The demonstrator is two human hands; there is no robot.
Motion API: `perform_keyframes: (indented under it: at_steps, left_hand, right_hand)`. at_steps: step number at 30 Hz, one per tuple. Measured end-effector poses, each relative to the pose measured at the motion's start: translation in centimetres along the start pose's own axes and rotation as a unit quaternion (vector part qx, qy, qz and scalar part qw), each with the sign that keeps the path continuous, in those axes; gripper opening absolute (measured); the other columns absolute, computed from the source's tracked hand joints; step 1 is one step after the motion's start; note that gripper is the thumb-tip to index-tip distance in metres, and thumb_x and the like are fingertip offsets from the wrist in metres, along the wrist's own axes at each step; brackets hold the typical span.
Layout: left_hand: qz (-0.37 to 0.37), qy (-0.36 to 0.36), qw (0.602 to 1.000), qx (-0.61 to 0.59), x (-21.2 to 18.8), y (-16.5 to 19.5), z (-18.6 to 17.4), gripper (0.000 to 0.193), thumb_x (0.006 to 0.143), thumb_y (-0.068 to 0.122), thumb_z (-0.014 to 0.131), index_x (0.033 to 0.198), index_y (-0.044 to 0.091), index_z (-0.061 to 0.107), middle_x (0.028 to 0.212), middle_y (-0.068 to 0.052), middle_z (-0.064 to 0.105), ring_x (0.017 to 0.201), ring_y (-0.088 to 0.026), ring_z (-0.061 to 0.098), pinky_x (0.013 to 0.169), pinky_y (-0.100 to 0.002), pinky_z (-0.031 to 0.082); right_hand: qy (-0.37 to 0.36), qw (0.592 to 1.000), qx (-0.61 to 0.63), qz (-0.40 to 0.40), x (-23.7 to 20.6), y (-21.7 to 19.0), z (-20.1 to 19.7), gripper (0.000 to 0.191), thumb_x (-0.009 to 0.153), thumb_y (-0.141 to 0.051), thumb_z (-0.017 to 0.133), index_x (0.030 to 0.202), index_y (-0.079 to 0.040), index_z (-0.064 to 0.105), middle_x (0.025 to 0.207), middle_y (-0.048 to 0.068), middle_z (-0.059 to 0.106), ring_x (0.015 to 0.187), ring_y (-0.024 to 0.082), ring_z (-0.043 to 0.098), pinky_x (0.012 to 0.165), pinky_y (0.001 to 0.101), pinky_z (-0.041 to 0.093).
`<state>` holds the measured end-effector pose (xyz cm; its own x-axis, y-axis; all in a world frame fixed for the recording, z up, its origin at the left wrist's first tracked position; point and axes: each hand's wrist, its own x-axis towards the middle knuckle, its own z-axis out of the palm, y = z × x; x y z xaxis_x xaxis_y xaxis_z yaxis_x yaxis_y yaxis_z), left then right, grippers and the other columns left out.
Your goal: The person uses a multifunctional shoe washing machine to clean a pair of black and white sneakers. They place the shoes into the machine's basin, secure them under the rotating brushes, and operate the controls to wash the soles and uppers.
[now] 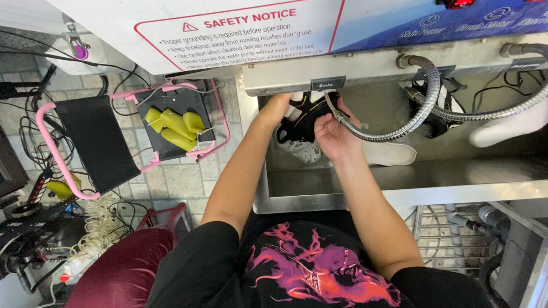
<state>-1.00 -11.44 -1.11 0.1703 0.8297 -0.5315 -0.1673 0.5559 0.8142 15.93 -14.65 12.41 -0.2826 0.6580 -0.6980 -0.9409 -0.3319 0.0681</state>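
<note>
Both my hands reach into a steel wash tank under a white machine panel. Between them is a black and white shoe with foam on it. My left hand grips the shoe's left end, its fingers partly hidden under the panel edge. My right hand holds the shoe's right side. The thin end of a flexible metal hose runs right past my right fingers; I cannot tell whether they touch it.
A white shoe lies right of my right hand, and another at the tank's far right under a second metal hose. On the left floor stand a pink-framed rack with yellow shoe trees, cables and a dark red stool.
</note>
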Motion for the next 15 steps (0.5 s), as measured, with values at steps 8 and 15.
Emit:
perform_keyframes:
  at_steps: [8,15]
  left_hand:
    - [0.025,-0.017,0.992,0.123,1.1,0.9,0.3,0.07,0.104,0.05,0.046,0.153,0.002,0.042,0.162,-0.014,0.037,0.15,-0.026,0.03,0.122,-0.036,0.024]
    - [0.063,0.025,0.994,0.086,1.0,0.2,0.7,0.063,0.106,0.044,0.04,0.149,-0.002,0.048,0.16,-0.015,0.042,0.149,-0.027,0.034,0.123,-0.036,0.025]
  right_hand:
    - [0.043,0.959,-0.278,-0.039,-0.3,-2.0,0.0,0.029,0.094,-0.039,0.066,0.096,-0.011,0.066,0.079,0.002,0.067,0.076,0.015,0.067,0.06,0.0316,0.051]
    - [0.069,0.634,-0.749,-0.181,-0.2,-0.5,-0.4,0.035,0.095,-0.033,0.079,0.093,0.002,0.071,0.082,0.005,0.065,0.077,0.01,0.054,0.067,0.0297,0.046]
